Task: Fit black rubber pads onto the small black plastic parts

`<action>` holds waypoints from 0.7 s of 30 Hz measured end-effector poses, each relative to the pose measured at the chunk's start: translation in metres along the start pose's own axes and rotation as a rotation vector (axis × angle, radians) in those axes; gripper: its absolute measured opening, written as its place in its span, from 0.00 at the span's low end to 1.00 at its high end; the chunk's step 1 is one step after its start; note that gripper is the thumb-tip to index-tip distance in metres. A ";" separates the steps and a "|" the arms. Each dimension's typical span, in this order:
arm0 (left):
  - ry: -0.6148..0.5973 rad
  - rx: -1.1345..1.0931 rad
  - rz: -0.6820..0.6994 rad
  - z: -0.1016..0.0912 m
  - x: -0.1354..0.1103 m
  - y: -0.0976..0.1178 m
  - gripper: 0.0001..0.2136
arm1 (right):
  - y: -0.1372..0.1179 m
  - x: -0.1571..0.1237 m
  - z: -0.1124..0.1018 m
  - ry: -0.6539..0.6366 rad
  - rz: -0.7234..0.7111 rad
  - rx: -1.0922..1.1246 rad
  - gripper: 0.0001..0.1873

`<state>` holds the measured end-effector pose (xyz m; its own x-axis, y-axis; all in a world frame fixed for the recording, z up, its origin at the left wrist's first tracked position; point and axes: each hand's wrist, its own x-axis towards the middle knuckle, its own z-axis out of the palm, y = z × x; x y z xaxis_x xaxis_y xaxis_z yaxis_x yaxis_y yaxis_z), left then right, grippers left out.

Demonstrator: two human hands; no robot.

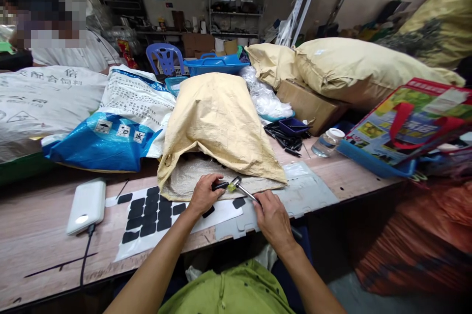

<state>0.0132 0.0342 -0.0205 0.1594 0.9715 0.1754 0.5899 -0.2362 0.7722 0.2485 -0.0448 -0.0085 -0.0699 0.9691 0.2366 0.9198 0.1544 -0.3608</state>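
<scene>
My left hand [204,194] is closed on a small black part [220,186] just in front of the tan woven sack [221,127]. My right hand [272,218] grips the shaft of a small metal hammer [241,189], whose head with a yellow-green tip lies against the black part. Both hands rest over a white sheet [162,223] that carries several black rounded pads [147,213], on the wooden table [37,240].
A white power bank [87,205] with a cable lies at the left. Printed sacks [121,122], a cardboard box [308,105], black parts with a blue tray [289,134], a bottle [327,142] and a red-handled bag [409,125] crowd the back. A person sits far left.
</scene>
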 end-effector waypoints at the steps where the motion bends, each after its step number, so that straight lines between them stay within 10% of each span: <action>1: 0.005 0.004 0.010 0.002 -0.001 -0.003 0.16 | 0.000 0.000 -0.001 0.017 -0.003 0.038 0.09; 10: -0.008 0.033 0.034 0.002 -0.004 -0.010 0.05 | -0.021 0.001 -0.009 0.034 -0.007 0.366 0.17; 21: -0.036 0.030 -0.068 0.001 0.001 -0.003 0.04 | -0.035 -0.005 0.005 0.057 -0.100 0.254 0.22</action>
<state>0.0124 0.0360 -0.0230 0.1466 0.9841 0.1007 0.6234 -0.1710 0.7630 0.2148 -0.0545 -0.0013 -0.1271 0.9352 0.3304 0.7826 0.2992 -0.5459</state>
